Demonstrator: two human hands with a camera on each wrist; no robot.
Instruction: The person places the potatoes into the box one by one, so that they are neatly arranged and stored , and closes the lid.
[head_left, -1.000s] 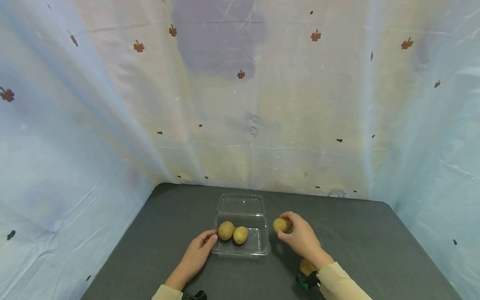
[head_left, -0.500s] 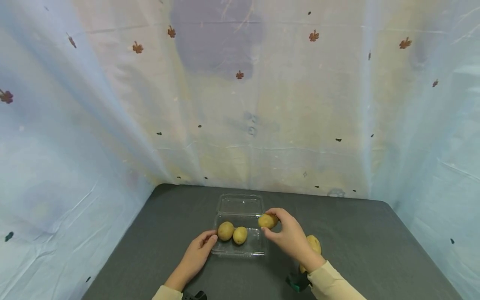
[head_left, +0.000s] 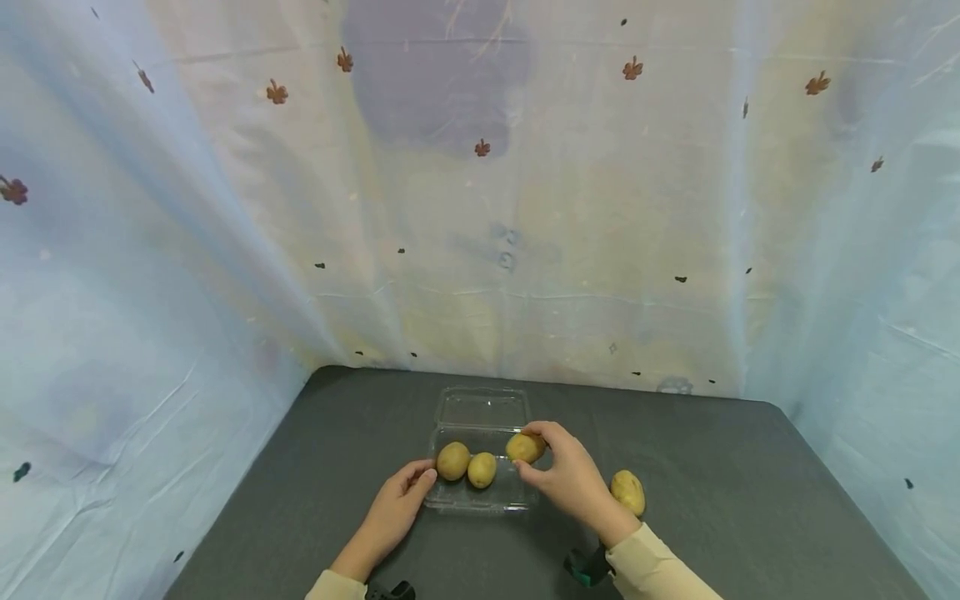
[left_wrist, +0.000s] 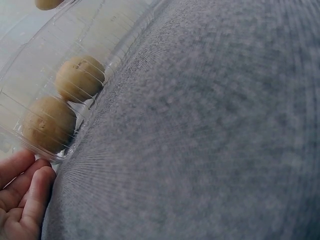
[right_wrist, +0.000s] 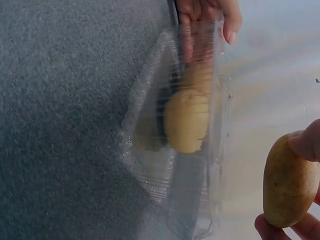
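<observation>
A clear plastic clamshell container stands on the table with its lid folded back. Inside, at the left, sit a larger potato and a smaller potato side by side. My left hand holds the container's left rim; in the right wrist view one of its fingers lies over the rim while others show through the wall. Between thumb and fingertips, my right hand pinches another potato, which is above the container's right part in the head view.
One more potato lies on the dark grey table, right of my right wrist. A pale plastic curtain with leaf prints hangs behind the table and at both sides.
My right hand has moved left with its potato, from beside the container to over its right part. The potato on the table has come into fuller view. My left hand stays put.
</observation>
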